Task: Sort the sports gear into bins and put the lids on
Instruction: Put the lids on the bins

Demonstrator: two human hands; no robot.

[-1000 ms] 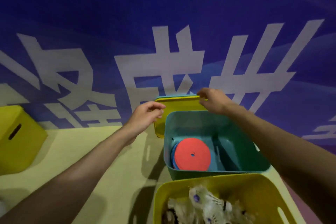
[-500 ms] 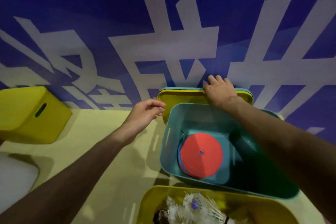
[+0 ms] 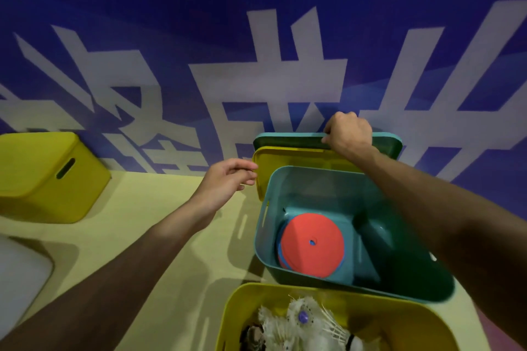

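An open teal bin (image 3: 299,179) holds a stack of flat discs with a red disc (image 3: 312,243) on top. Behind it two lids lean against the wall: a yellow lid (image 3: 296,158) in front and a teal lid (image 3: 288,139) behind. My right hand (image 3: 348,132) grips the top edge of the teal lid, which stands higher than the yellow one. My left hand (image 3: 225,179) hovers at the yellow lid's left edge with fingers loosely curled, holding nothing. A yellow bin (image 3: 256,302) nearest me holds several white shuttlecocks (image 3: 299,322).
A closed yellow bin (image 3: 48,177) with a slot handle stands at the far left on the pale yellow table (image 3: 142,222). A white object (image 3: 20,273) lies at the left edge. A blue wall banner with white characters (image 3: 256,80) rises right behind the lids.
My right hand has closed on the teal lid's top edge and lifted it above the yellow lid. My left hand has stayed near the yellow lid's left edge.
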